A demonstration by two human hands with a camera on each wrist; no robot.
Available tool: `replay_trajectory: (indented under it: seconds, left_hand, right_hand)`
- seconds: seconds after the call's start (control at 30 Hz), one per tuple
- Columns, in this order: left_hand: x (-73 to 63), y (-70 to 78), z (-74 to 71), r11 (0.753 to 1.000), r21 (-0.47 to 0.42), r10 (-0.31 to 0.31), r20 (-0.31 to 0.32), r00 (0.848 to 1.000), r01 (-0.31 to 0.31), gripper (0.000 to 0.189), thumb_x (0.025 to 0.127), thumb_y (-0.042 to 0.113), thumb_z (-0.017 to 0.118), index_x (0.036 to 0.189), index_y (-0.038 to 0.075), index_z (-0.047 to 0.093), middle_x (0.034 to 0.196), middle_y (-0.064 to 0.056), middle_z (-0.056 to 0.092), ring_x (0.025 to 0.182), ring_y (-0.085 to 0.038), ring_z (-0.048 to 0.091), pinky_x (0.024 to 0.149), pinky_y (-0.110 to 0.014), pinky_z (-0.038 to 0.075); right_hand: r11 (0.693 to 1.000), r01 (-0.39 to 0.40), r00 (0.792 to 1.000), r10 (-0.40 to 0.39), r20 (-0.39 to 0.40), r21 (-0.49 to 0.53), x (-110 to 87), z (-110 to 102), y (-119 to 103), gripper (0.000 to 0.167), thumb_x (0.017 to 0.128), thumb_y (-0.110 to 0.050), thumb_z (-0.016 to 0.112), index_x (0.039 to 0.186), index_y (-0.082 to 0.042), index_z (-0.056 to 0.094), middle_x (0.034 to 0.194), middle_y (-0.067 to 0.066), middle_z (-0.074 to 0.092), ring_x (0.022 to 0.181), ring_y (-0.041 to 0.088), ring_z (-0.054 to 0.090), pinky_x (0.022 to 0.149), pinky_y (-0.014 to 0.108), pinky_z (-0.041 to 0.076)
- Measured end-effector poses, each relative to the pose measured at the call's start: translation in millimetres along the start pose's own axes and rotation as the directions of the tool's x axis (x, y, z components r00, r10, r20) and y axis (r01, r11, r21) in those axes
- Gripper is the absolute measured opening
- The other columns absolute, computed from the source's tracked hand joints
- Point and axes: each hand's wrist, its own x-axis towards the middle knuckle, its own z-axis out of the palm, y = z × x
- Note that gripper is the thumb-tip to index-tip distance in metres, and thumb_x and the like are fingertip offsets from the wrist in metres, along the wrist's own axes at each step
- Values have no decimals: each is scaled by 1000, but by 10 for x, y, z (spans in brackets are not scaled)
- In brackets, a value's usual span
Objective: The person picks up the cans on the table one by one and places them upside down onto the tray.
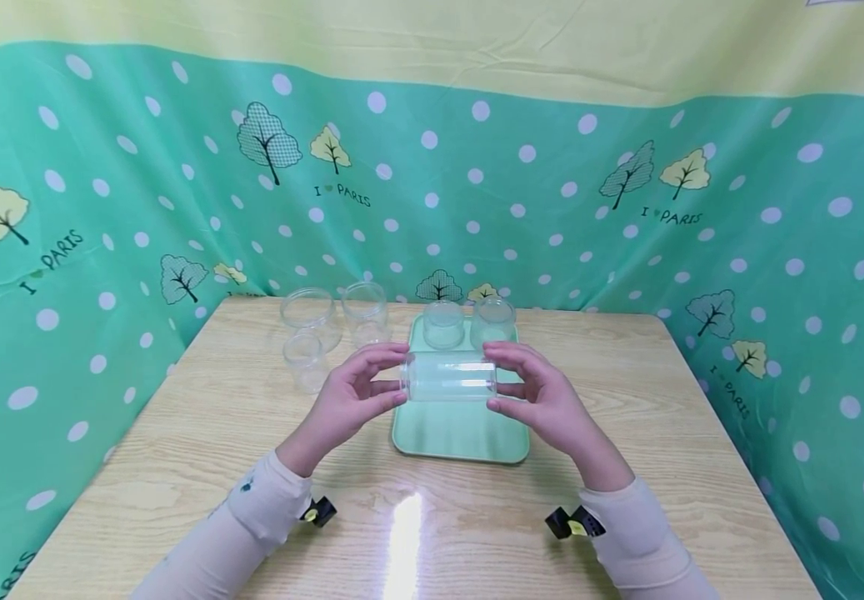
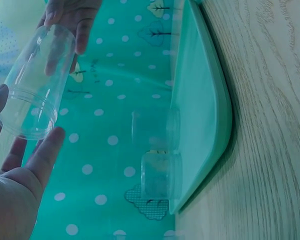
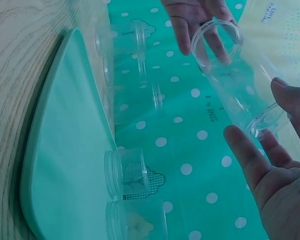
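Observation:
A clear cylindrical plastic jar [image 1: 448, 377] lies sideways in the air over the pale green tray [image 1: 461, 437]. My left hand [image 1: 349, 398] grips its threaded mouth end, thumb below and fingers above. At the opposite end, my right hand [image 1: 540, 396] holds the closed base between thumb and fingers. The right wrist view shows the jar's mouth [image 3: 217, 42] uncovered, and I see nothing inside. Toward the tray's back edge stand two shorter clear jars, a left one [image 1: 443, 327] and a right one [image 1: 493, 317], both apart from my hands.
Several clear containers stand on the wooden table [image 1: 596, 400] left of the tray, among them a wide one [image 1: 310, 312], a tall one [image 1: 364, 304] and a small one [image 1: 306, 360]. A green dotted curtain [image 1: 432, 200] surrounds the table's back and sides.

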Motion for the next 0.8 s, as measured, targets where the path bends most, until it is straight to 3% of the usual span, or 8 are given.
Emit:
replay_trajectory:
  seconds: [0.1, 0.23, 0.47, 0.63, 0.8]
  left_hand:
    - [0, -21, -6, 1000, 0, 3, 2, 1000, -3, 48, 88, -6, 75, 133, -3, 59, 149, -23, 47, 134, -26, 55, 101, -42, 56]
    - [6, -36, -21, 1000, 6, 8, 0, 1000, -8, 48, 89, -7, 74, 134, -3, 57, 148, -22, 48, 133, -25, 56, 100, -42, 56]
    - [18, -59, -46, 998, 62, -8, 8, 1000, 7, 42, 91, -6, 73, 131, 1, 62, 146, -21, 50, 133, -22, 56, 99, -43, 57]
    - [5, -84, -53, 984, 169, -57, 21, 998, 53, 35, 92, 0, 74, 126, 7, 66, 142, -10, 55, 132, -17, 55, 96, -38, 59]
    - [-3, -88, -50, 979, 193, -76, 23, 997, 70, 34, 93, 2, 74, 126, 1, 65, 140, -6, 57, 129, -19, 56, 95, -37, 59]
  right_hand:
    - [1000, -2, 1000, 2, -3, -11, 4, -5, 6, 66, 87, 1, 79, 146, -14, 54, 151, 1, 49, 137, 32, 50, 100, 32, 56]
    - [999, -6, 1000, 6, -10, -36, 5, -20, 2, 65, 87, -3, 80, 145, -20, 55, 150, 0, 50, 136, 27, 51, 99, 33, 57]
    - [998, -6, 999, 4, -34, -60, -8, -71, -7, 64, 89, -4, 79, 144, -25, 56, 150, -2, 50, 138, 35, 49, 98, 31, 57]
    - [999, 5, 999, -8, -46, -54, -19, -95, -28, 64, 88, -2, 79, 145, -20, 56, 149, -1, 50, 137, 32, 50, 98, 32, 57]
    - [998, 26, 998, -30, -57, -65, -18, -125, -26, 64, 89, 0, 78, 146, -12, 54, 150, 2, 50, 137, 26, 51, 98, 30, 57]
